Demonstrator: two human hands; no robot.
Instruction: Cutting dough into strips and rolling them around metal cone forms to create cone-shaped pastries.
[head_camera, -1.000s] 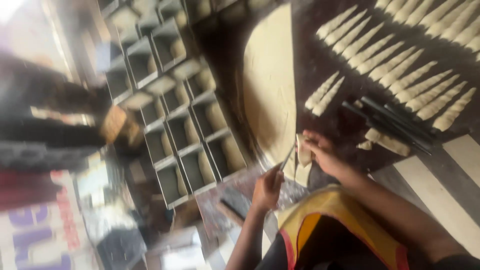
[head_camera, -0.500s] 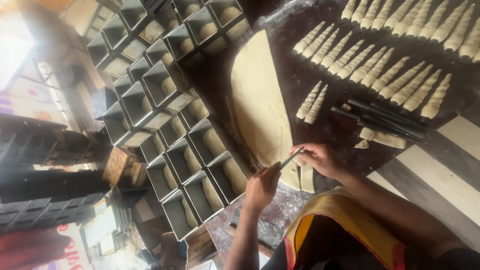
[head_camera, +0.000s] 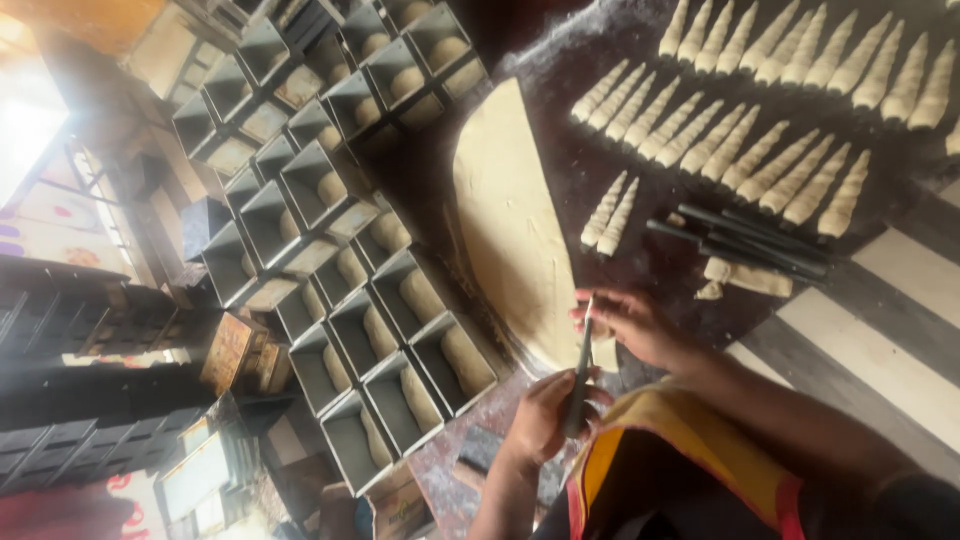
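a dark cone mould (head_camera: 579, 370) is gripped by the left hand (head_camera: 545, 415) just below the dough sheet (head_camera: 510, 230), its tip pinched by the right hand (head_camera: 630, 325). many wrapped cones (head_camera: 780, 110) (right of the sheet) are done; most dough is left uncut.
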